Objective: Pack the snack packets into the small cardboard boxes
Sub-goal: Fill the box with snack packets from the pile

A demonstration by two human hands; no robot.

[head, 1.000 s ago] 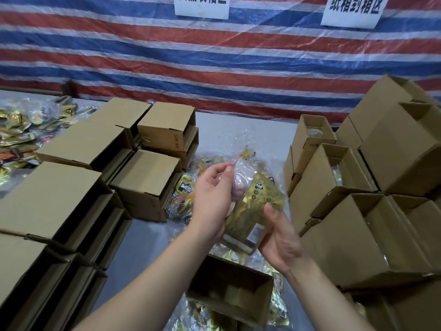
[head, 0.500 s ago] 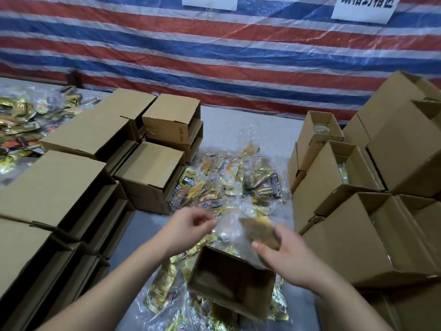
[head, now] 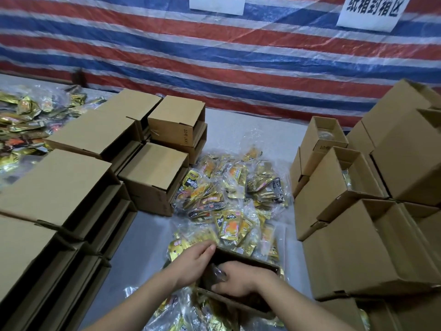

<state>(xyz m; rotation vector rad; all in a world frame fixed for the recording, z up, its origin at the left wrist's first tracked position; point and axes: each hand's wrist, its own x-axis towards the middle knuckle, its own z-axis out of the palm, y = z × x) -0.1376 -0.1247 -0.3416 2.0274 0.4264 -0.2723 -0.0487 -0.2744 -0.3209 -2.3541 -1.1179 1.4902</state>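
Packing one box, many packets left
Right hand (head: 238, 280) pushed a clear bag (head: 218, 274) into the open box (head: 267, 265) (grip unclear); left hand (head: 194, 261), fingers straight, steadied its rim; packets (head: 229, 199) lay heaped behind it.

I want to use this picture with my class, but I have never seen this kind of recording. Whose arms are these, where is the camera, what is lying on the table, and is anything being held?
There is no machine here. The two bare arms belong to a person who wears a wide-angle camera on the head, so you look forward and down as that person does. The person is packing snacks. On the grey table lies a heap of gold snack packets in clear plastic. Stacks of small cardboard boxes stand to the left and to the right. In front of the person sits one open box. The left hand rests on its rim at the far left corner. The right hand reaches inside the box, its fingers curled on a clear bag. A striped tarpaulin hangs behind.
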